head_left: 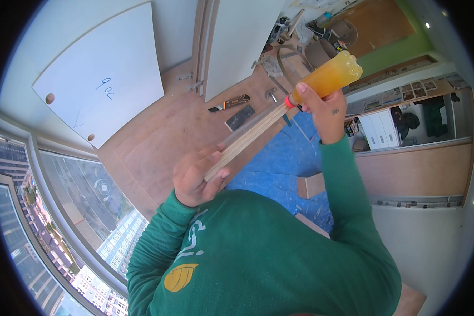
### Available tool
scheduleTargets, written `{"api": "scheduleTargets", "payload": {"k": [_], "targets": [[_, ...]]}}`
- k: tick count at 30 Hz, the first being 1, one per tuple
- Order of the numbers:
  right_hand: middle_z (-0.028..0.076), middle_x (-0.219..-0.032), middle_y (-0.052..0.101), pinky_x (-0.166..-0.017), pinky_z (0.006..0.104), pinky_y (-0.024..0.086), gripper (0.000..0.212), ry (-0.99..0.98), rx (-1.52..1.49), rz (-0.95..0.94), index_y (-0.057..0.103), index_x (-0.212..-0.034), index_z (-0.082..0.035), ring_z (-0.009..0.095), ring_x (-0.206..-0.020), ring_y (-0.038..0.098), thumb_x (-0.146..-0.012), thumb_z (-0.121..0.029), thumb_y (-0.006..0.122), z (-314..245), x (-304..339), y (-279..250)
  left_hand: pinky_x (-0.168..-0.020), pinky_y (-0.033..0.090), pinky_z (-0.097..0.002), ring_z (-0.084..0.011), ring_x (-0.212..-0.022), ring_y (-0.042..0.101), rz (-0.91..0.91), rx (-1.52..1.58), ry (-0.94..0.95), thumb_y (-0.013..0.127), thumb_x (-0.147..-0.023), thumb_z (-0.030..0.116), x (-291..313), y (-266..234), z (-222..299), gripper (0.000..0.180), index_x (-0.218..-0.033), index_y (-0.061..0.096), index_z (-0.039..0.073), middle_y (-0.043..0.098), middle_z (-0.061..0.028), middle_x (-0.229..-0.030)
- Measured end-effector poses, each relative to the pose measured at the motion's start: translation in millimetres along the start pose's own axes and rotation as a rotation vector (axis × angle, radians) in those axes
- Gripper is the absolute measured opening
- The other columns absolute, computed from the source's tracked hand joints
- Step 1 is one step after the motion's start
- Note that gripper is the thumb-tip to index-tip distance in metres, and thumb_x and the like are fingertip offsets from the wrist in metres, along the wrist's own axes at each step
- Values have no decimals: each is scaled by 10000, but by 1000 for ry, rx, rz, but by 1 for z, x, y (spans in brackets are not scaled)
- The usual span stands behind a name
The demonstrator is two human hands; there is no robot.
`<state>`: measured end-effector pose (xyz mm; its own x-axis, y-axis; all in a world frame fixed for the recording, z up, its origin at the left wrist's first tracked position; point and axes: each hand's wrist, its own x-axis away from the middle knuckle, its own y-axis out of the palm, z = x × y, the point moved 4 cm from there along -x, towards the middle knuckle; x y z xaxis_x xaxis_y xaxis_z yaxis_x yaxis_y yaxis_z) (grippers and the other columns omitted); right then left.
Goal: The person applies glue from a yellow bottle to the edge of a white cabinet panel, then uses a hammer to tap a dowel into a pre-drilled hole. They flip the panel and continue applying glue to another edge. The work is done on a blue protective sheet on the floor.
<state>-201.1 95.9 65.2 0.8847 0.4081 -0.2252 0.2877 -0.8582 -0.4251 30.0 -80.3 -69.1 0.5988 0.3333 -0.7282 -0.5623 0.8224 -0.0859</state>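
Observation:
My left hand (197,176) is closed around the near end of a pale wooden strip (250,139), which slants up and away to the right. At the strip's far end, my right hand (324,108) grips a clear plastic bottle (333,72) of amber-yellow liquid. The bottle is tipped with its base up and to the right. Its red cap (288,101) points down at the strip and meets or nearly meets it; I cannot tell which. Both hands are raised in front of my green sleeves, above a wooden worktop (147,152).
On the worktop lie a utility knife (229,102), a dark flat block (240,117) and a hammer (271,95). A white panel (105,73) leans at the left, above a window. Blue sheeting (268,168) covers the floor, with a cardboard-coloured box (310,186) on it. Buckets (321,51) stand behind.

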Motion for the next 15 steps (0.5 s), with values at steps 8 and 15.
{"api": "scheduleTargets", "payload": {"k": [8,15], "targets": [[15,-831,705,-563,230,450,239,1,-3,33,678,-1011,-31,51,-640,576,-904,-169,840,7,-15,-8,-821,604,-446,-411,-1015,755,6,-8,30,796,-937,127,-3,1,2,361,-1209,597,-4,715,-240,-1052],[13,-837,698,-575,230,455,254,-8,77,36,673,-1023,-30,52,-645,576,-906,-180,841,7,-11,-9,-830,603,-450,-413,-1019,754,4,-20,15,795,-936,118,-1,0,1,360,-1205,597,-15,713,-232,-1036]]}}
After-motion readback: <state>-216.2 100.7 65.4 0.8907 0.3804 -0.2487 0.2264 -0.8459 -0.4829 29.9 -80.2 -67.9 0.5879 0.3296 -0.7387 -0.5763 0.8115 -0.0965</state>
